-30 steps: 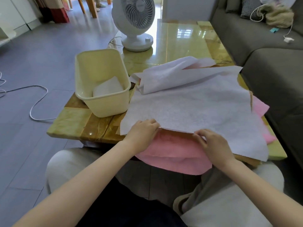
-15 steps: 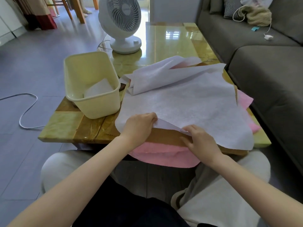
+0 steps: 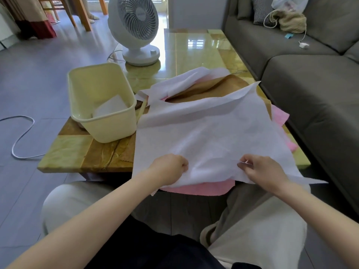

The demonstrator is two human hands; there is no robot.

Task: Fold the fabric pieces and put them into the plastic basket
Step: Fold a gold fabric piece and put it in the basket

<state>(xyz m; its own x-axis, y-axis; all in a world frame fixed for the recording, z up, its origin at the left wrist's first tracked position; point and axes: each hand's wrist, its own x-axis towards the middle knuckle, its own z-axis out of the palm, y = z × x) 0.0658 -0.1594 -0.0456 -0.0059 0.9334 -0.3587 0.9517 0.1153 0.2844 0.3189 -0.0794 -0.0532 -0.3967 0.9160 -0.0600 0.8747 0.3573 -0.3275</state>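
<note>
At the near table (image 3: 73, 152) edge, the white fabric (image 3: 213, 136) is pinched in the fingers of the left hand (image 3: 171, 167) and right hand (image 3: 260, 169) — now lifted off the brown piece (image 3: 219, 88), right of the basket (image 3: 101, 105), so folding can begin.

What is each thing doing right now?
white fabric, unfolded, held at its near edge.
left hand, gripping that edge.
right hand, pinching that edge.
plastic basket, upright, holding one folded white piece.
pink fabric, underneath, overhanging the table edge.
fan, upright on the table.
</note>
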